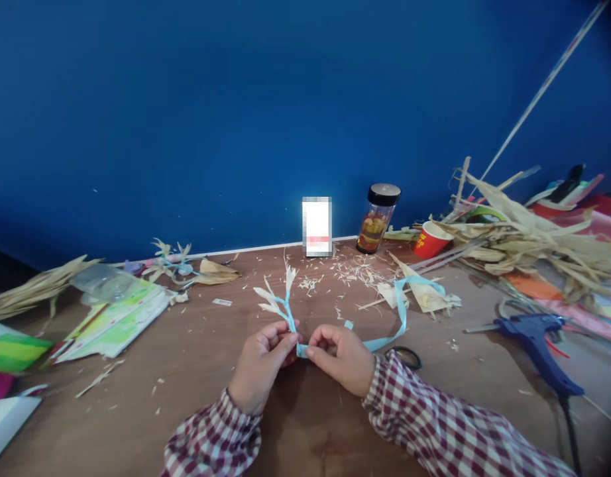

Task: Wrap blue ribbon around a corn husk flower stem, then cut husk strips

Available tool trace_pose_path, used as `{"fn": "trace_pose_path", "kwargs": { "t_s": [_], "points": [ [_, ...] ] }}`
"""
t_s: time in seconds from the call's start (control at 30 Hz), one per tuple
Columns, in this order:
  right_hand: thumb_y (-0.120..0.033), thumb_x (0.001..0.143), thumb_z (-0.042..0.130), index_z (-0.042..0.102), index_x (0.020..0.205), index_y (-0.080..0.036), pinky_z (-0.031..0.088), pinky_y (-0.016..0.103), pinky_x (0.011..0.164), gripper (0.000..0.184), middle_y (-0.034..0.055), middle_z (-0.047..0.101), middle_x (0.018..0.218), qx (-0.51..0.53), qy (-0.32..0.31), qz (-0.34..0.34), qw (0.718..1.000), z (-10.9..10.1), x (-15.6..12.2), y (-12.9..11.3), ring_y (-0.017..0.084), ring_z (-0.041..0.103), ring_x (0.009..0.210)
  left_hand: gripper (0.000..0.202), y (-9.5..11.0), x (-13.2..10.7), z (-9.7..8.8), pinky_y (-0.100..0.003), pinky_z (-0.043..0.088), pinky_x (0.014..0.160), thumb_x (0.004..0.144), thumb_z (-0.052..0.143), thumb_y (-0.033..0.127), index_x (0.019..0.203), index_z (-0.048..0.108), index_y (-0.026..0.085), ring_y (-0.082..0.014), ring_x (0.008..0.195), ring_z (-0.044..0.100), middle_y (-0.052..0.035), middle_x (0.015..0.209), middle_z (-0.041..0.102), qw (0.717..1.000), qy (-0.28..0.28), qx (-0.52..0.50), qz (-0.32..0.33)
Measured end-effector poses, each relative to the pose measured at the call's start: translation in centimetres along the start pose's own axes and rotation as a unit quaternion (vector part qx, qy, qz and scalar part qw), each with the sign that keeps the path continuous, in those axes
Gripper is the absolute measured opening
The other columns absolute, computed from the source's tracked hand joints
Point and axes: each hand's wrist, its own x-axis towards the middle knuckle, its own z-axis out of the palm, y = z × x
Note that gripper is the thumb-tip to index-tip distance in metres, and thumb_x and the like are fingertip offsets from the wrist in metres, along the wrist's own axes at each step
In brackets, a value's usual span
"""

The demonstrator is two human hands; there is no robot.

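Observation:
My left hand pinches the stem of a small sprig near the table's front middle. Pale, husk-like buds top its branches, and light blue tape covers the stem. Between the thumb and fingers of my right hand is the light blue tape, drawn level from the stem. The strip trails past this hand and curls up over a pale husk piece at the right. Close to my right wrist lies a black-handled tool, partly covered by the sleeve. The fingertips of my left hand are partly hidden.
A blue glue gun lies on the right. Behind it are a red paper cup and heaped dry corn husks. A black-lidded jar and a blurred-out white object stand at the back. Husk scraps litter the table.

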Motion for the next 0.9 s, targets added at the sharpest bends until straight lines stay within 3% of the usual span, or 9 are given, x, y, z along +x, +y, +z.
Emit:
{"fn": "trace_pose_path", "kwargs": {
  "t_s": [0.37, 0.7, 0.8, 0.9],
  "points": [
    [-0.023, 0.071, 0.057, 0.056, 0.067, -0.017, 0.024, 0.019, 0.043, 0.008, -0.0076, 0.038, 0.045, -0.093, 0.033, -0.007, 0.995, 0.7, -0.6, -0.7, 0.006, 0.031, 0.041, 0.030, -0.4, 0.5, -0.4, -0.023, 0.047, 0.058, 0.060, 0.072, 0.027, 0.082, 0.055, 0.015, -0.0097, 0.057, 0.057, 0.0033, 0.062, 0.061, 0.999, 0.000, 0.005, 0.036],
    [-0.027, 0.074, 0.053, 0.058, 0.068, -0.016, 0.024, 0.019, 0.043, 0.014, -0.0050, 0.044, 0.048, -0.077, 0.022, -0.007, 0.997, 1.0, -0.5, 0.0, 0.007, 0.034, 0.044, 0.031, -0.5, 0.3, -0.2, -0.022, 0.046, 0.054, 0.057, 0.074, 0.025, 0.080, 0.056, 0.015, -0.0107, 0.055, 0.057, 0.0025, 0.061, 0.062, 0.997, -0.001, 0.053, 0.054],
    [-0.024, 0.074, 0.051, 0.057, 0.067, -0.015, 0.024, 0.019, 0.043, 0.013, -0.0051, 0.043, 0.049, -0.057, 0.013, -0.003, 0.998, 1.0, -0.4, 0.1, 0.007, 0.032, 0.044, 0.032, -0.5, 0.1, 0.1, -0.022, 0.047, 0.056, 0.056, 0.075, 0.025, 0.080, 0.057, 0.015, -0.0109, 0.056, 0.058, 0.0025, 0.061, 0.062, 0.999, -0.002, 0.032, 0.043],
    [-0.022, 0.074, 0.050, 0.054, 0.066, -0.015, 0.025, 0.019, 0.043, 0.011, -0.0055, 0.042, 0.050, -0.026, 0.005, 0.004, 1.000, 0.8, -0.2, 0.0, 0.007, 0.032, 0.045, 0.034, -0.4, 0.0, 0.4, -0.023, 0.049, 0.056, 0.055, 0.076, 0.027, 0.082, 0.060, 0.015, -0.0104, 0.056, 0.058, 0.0019, 0.063, 0.063, 1.000, 0.004, -0.029, -0.006]
  ]
}}
